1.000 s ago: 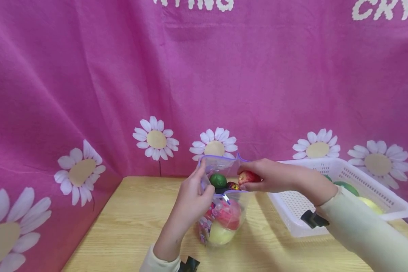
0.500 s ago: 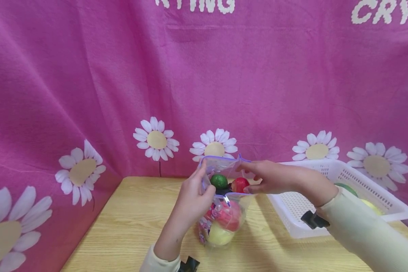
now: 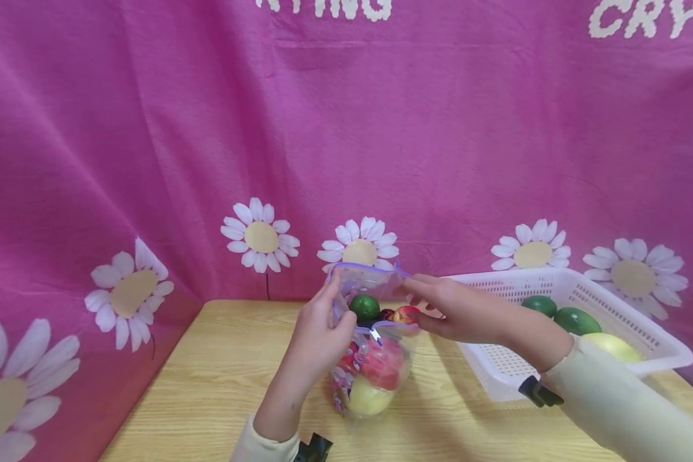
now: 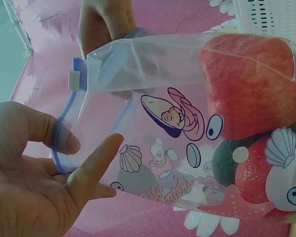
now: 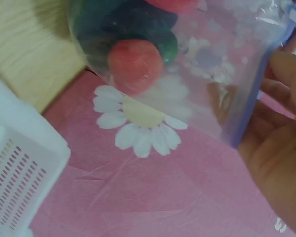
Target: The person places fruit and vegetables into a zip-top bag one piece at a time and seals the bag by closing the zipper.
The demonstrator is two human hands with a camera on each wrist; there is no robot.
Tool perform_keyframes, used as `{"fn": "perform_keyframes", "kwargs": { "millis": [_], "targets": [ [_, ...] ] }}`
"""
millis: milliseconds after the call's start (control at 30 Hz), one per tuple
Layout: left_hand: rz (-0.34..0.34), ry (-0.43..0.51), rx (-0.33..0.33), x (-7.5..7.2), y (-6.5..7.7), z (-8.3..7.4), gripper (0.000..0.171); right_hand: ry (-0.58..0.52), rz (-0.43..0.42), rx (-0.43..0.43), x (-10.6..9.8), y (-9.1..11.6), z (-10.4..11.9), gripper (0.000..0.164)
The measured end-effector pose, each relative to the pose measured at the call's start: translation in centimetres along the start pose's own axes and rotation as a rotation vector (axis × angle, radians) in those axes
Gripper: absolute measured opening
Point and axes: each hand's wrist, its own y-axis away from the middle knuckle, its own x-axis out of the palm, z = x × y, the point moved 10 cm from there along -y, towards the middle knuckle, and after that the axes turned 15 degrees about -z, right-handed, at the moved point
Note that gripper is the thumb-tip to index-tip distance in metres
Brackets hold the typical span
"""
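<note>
A clear zip bag with a purple-blue rim and printed shells stands on the wooden table, its mouth held wide. Inside are a green fruit, a large red fruit, a pale yellow one and, near the top right, a red-and-yellow apple-like fruit. My left hand pinches the left side of the rim, as the left wrist view shows. My right hand is at the mouth's right corner, holding no fruit. Its fingers are spread apart and partly inside the bag.
A white perforated basket stands on the right of the table. Under my right forearm it holds two green fruits and a yellow one. A pink cloth with daisies hangs behind and along the left.
The apple-like fruit has left my right hand's grip and sits lower in the bag. My right fingers have spread. My left hand keeps its hold on the rim.
</note>
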Motion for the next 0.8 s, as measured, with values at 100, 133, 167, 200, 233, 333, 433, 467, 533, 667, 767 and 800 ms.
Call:
{"fn": "perform_keyframes", "kwargs": {
  "millis": [100, 133, 167, 200, 233, 333, 433, 467, 533, 667, 767, 800],
  "targets": [
    [-0.005, -0.005, -0.013, -0.3, 0.0, 0.2, 0.07, 0.052, -0.084, -0.104, -0.2, 0.4, 1.2, 0.045],
    [-0.006, -0.006, -0.017, -0.4, 0.0, 0.2, 0.07, 0.064, -0.117, -0.138, -0.3, 0.6, 1.6, 0.046],
    [-0.008, -0.01, -0.023, -0.5, 0.0, 0.3, 0.07, 0.069, -0.148, -0.169, -0.3, 0.7, 2.0, 0.045],
    [-0.01, -0.011, -0.028, -0.5, 0.0, 0.4, 0.071, 0.078, -0.179, -0.195, -0.4, 0.9, 2.4, 0.043],
    [-0.013, -0.013, -0.03, -0.6, 0.0, 0.5, 0.071, 0.085, -0.209, -0.22, -0.4, 1.1, 2.7, 0.041],
    [-0.022, -0.021, -0.015, -0.9, 0.1, 0.5, 0.068, 0.098, -0.29, -0.273, -0.8, 1.7, 3.6, 0.033],
    [-0.021, -0.032, 0.016, -1.0, 0.2, 0.4, 0.061, 0.119, -0.361, -0.286, -1.6, 2.3, 3.8, 0.023],
    [-0.019, -0.034, 0.024, -1.1, 0.2, 0.4, 0.057, 0.134, -0.382, -0.282, -1.9, 2.5, 3.7, 0.023],
    [-0.012, -0.04, 0.032, -1.2, 0.3, 0.4, 0.051, 0.144, -0.416, -0.251, -2.7, 3.0, 3.2, 0.025],
    [-0.016, -0.043, 0.038, -1.6, 0.2, 0.4, 0.045, 0.173, -0.482, -0.181, -4.9, 4.4, 0.4, 0.023],
    [-0.041, -0.051, 0.052, -2.1, 0.0, 0.3, 0.045, 0.233, -0.533, -0.068, -6.8, 6.0, -3.7, 0.032],
    [-0.048, -0.053, 0.055, -2.3, -0.1, 0.3, 0.045, 0.257, -0.544, -0.012, -7.3, 6.7, -5.5, 0.033]
  ]
}}
